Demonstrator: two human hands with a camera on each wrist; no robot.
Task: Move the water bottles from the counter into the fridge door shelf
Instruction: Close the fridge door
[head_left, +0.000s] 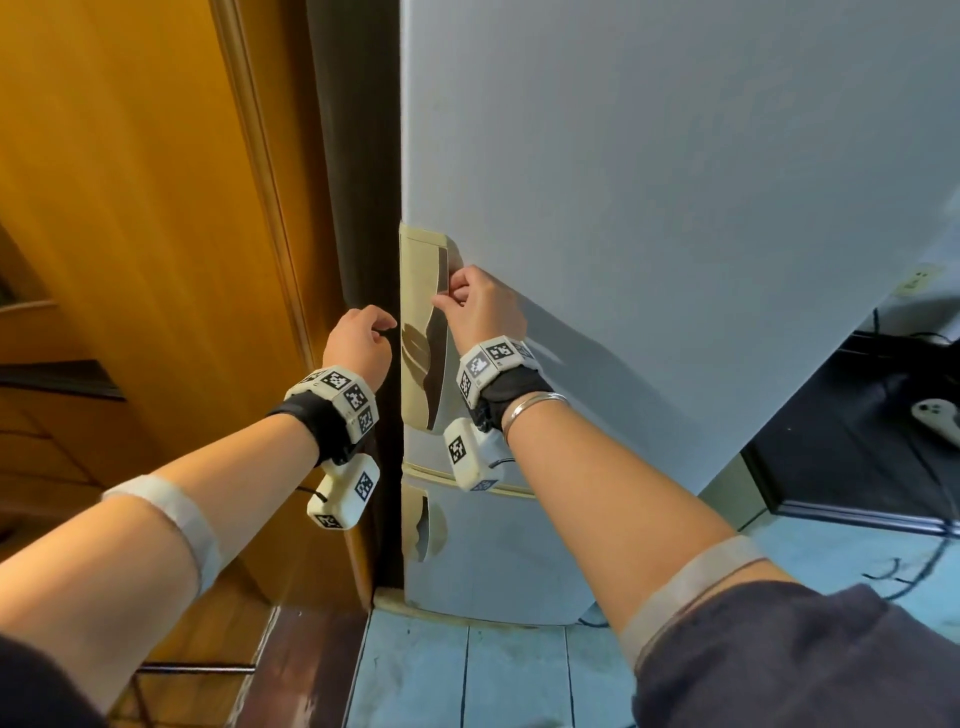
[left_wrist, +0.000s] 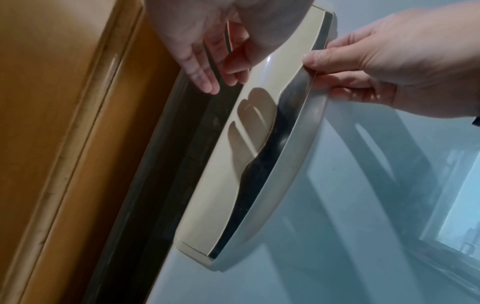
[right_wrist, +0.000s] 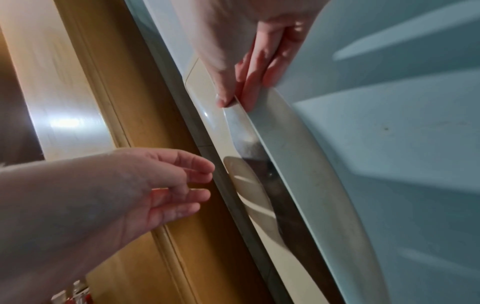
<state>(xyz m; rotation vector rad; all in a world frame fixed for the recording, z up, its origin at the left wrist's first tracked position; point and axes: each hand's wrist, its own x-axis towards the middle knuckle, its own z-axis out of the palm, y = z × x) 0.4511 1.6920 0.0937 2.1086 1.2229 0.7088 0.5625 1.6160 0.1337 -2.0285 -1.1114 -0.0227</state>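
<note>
The pale grey fridge door (head_left: 649, 208) fills the upper right of the head view, and its cream recessed handle (head_left: 421, 270) runs down its left edge. My right hand (head_left: 457, 296) pinches the handle's lip, thumb in front and fingers tucked behind it (left_wrist: 314, 65) (right_wrist: 233, 100). My left hand (head_left: 384, 327) hovers just left of the door edge with loosely curled fingers, holding nothing (left_wrist: 215, 74) (right_wrist: 202, 181). The handle (left_wrist: 233, 185) shows the shadow of my fingers. No water bottle is clearly visible in any view.
A wooden door panel (head_left: 130, 208) stands to the left, with a dark gap (head_left: 363, 208) between it and the fridge. A lower fridge door with its own handle (head_left: 426, 525) sits below. A black stand holding a white controller (head_left: 935, 421) is at the right. The floor (head_left: 467, 675) is blue tile.
</note>
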